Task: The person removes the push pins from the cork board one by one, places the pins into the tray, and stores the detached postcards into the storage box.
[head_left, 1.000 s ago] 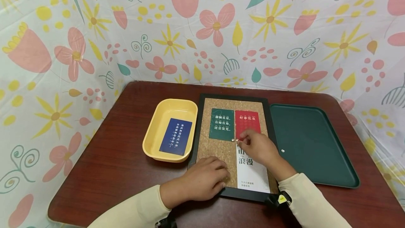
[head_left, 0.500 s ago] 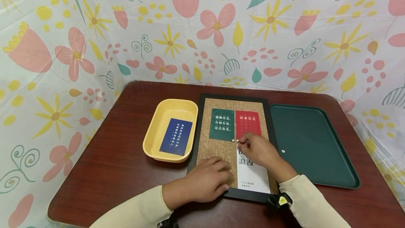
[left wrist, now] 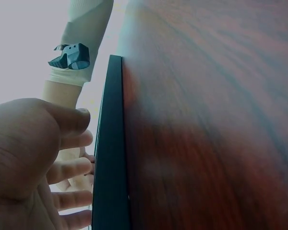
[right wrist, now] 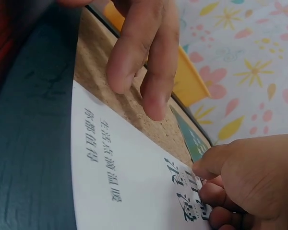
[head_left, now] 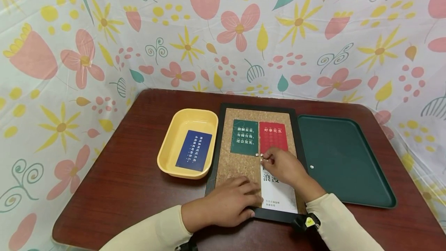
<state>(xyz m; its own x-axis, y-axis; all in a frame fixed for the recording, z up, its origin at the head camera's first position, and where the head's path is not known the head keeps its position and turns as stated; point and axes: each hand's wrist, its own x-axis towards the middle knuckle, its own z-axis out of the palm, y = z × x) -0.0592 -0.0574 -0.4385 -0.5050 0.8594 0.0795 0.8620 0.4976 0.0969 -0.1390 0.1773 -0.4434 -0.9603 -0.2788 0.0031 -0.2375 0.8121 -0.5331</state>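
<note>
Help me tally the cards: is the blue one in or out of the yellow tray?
In: the blue card lies inside the rim of the yellow tray.

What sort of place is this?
Likely a makeshift tabletop recording booth: flower-print cloth hangs behind and beside a dark red table, a framed corkboard lies on it, and a black device is worn at the right sleeve.
</note>
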